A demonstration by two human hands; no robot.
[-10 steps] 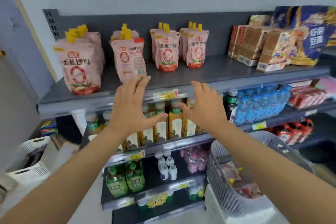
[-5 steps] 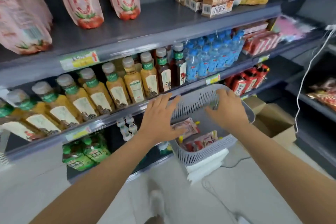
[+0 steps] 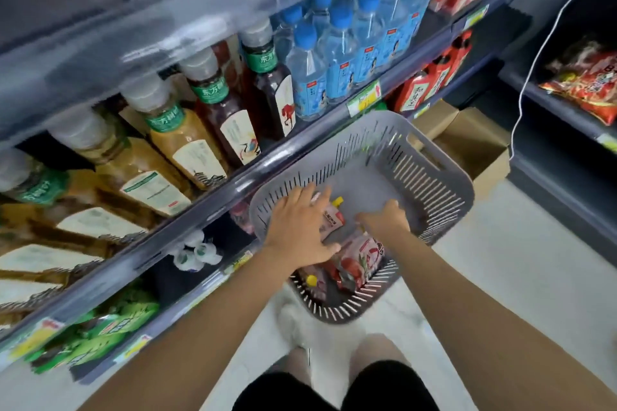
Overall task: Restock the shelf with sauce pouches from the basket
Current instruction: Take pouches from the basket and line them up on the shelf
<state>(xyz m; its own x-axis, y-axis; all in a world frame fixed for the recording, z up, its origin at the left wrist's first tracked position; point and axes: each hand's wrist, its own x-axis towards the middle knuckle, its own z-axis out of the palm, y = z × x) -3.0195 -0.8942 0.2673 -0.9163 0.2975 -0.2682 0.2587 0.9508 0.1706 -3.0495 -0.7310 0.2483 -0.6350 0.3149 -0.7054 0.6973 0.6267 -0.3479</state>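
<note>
A grey slotted basket stands on the floor in front of the shelving, with several pink and red sauce pouches in its near end. My left hand lies fingers-spread on a pouch with a yellow cap, its thumb at the pouch's lower edge. My right hand reaches down beside it, above a redder pouch; its fingertips are hidden. A third pouch lies against the near wall. The top shelf's front edge is a blur overhead, and the pouches on it are out of view.
Tea bottles and blue-capped water bottles fill the shelf just left of and above the basket. Green bottles sit lower. A cardboard box stands behind the basket. A white cable hangs at the right by snack packets.
My view has dropped from the top shelf to the basket. Both hands came down from shelf height, past the basket's rim, onto the pouches inside.
</note>
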